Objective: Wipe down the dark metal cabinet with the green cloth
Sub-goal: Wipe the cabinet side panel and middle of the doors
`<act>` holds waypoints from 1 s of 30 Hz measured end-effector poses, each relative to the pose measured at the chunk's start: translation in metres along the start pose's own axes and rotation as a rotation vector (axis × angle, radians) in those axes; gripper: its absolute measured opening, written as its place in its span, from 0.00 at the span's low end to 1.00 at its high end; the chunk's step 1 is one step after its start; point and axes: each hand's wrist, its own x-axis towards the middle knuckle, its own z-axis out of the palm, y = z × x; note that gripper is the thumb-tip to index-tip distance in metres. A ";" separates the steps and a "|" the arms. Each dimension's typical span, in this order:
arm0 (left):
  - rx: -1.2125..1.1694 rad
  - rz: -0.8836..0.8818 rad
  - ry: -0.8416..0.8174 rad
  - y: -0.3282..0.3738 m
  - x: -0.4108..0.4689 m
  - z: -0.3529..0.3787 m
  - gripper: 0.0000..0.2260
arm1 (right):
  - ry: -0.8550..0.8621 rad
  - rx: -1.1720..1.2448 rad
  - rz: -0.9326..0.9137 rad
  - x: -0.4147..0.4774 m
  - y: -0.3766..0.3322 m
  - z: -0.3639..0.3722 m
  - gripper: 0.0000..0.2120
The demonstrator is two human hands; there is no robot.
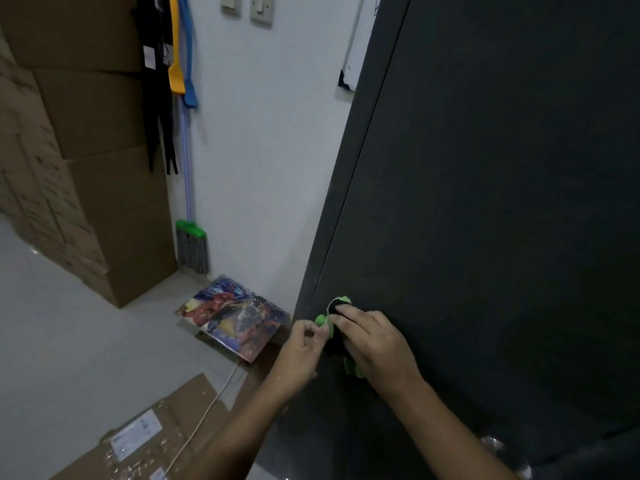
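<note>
The dark metal cabinet (485, 202) fills the right half of the view, its tall flat face running down to the floor. A green and black cloth (337, 303) is bunched low against the cabinet's left edge. My right hand (374, 344) covers most of the cloth and grips it against the metal. My left hand (304, 341) pinches a green corner of the same cloth from the left. Both forearms reach in from the bottom of the view.
Stacked cardboard boxes (86, 150) stand at the left. A mop (190, 237) leans on the white wall (270, 168) beside hanging straps. A colourful picture board (235, 317) lies on the floor, with flattened cardboard (138, 434) and a thin cord near it.
</note>
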 end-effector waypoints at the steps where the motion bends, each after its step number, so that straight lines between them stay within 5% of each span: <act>1: -0.106 -0.037 0.000 0.002 -0.001 0.006 0.10 | 0.014 0.035 0.024 -0.003 -0.001 0.003 0.17; 4: -0.232 -0.036 0.081 0.007 0.002 0.023 0.09 | -0.060 0.203 0.133 -0.013 -0.005 0.003 0.26; 7: -0.165 0.098 0.257 -0.004 0.008 0.042 0.11 | -0.200 0.406 0.204 -0.018 -0.008 -0.015 0.22; 11: -0.137 0.283 0.511 -0.014 0.016 0.067 0.17 | -0.365 0.292 0.050 -0.012 0.005 -0.042 0.21; 15: -0.100 0.400 0.741 -0.017 0.029 0.075 0.20 | -0.190 0.004 -0.245 0.003 0.022 -0.075 0.14; 19: -0.371 0.279 1.037 0.005 0.047 0.055 0.12 | -0.004 -0.112 -0.374 0.015 0.039 -0.106 0.11; 26: 0.001 0.738 1.018 0.035 0.061 0.074 0.10 | -0.150 -0.397 -0.451 0.016 0.061 -0.102 0.16; 30: 0.030 0.644 1.035 -0.003 0.074 0.073 0.12 | -0.133 -0.428 -0.436 0.017 0.059 -0.097 0.17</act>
